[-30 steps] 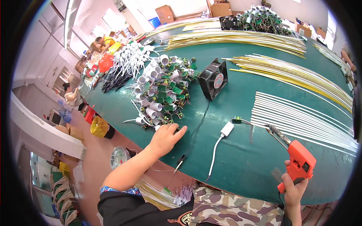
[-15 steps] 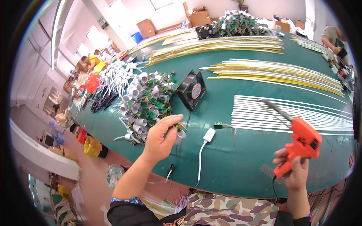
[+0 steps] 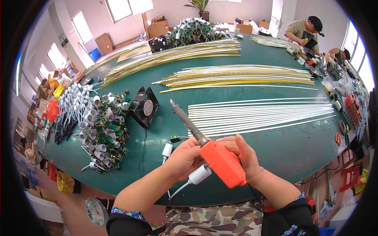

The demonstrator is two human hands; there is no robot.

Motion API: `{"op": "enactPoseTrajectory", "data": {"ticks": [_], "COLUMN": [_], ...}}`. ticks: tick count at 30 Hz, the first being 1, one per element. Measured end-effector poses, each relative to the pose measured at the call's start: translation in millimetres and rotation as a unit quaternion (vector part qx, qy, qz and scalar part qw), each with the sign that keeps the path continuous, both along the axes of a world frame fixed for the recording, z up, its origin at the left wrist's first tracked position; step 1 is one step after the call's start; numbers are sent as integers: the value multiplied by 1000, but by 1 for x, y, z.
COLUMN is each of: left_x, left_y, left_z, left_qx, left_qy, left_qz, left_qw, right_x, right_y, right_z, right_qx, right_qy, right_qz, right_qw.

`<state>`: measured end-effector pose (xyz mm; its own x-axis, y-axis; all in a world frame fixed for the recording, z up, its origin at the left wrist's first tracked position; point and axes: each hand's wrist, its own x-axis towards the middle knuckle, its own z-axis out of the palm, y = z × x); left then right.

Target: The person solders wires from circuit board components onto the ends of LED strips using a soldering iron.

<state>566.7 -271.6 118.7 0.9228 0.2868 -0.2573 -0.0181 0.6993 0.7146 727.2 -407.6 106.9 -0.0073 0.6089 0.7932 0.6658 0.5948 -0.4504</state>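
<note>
My right hand (image 3: 248,155) holds a red soldering gun (image 3: 224,163) in front of my waist; its handle is hidden behind the body. The metal barrel slants up and left over the table. My left hand (image 3: 183,157) is closed close beside the gun's front end, its fingertips partly covered. Just below those fingers hangs a white cylindrical housing (image 3: 200,174) with a white cord, which the left hand appears to hold. Beyond my left wrist lie another white housing (image 3: 167,149) with a cord and a small green circuit board (image 3: 175,139).
White strips (image 3: 260,116) lie in a row ahead, with yellow-white bundles (image 3: 240,76) behind. A black fan (image 3: 144,107) stands left, beside a heap of circuit boards with white cups (image 3: 104,131). Scissors (image 3: 338,138) lie right. A co-worker (image 3: 305,33) sits at the far right.
The soldering gun has come left and inward, next to my left hand. My left hand has moved right, away from the heap. The view has turned to the right.
</note>
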Motion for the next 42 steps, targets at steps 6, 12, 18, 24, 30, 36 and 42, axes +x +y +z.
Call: {"op": "enactPoseTrajectory", "data": {"ticks": [6,12,18,24,30,36,42], "left_x": [8,0,-14,-20,-19,2,10], "left_y": [0,6,23,34,21,2,-11], "left_z": [-9,8,-8,-3,-8,-5,0], "left_qx": [15,60,50,107,52,30,8], "left_qy": [50,89,-11,-57,-7,0,-10], "left_qz": [5,-99,-116,-172,-64,60,55], "left_qw": [999,989,992,978,997,998,998], "right_x": [6,-8,-17,-12,3,-27,-12], "right_y": [1,-13,-7,-4,1,-6,-9], "right_z": [9,-10,0,8,-2,-22,-36], "right_qx": [-50,-166,-208,-245,-202,-76,-93], "right_qy": [-89,361,497,497,471,272,56], "right_qz": [-18,84,45,12,-119,-78,-93], "right_qw": [995,914,841,832,850,956,990]}}
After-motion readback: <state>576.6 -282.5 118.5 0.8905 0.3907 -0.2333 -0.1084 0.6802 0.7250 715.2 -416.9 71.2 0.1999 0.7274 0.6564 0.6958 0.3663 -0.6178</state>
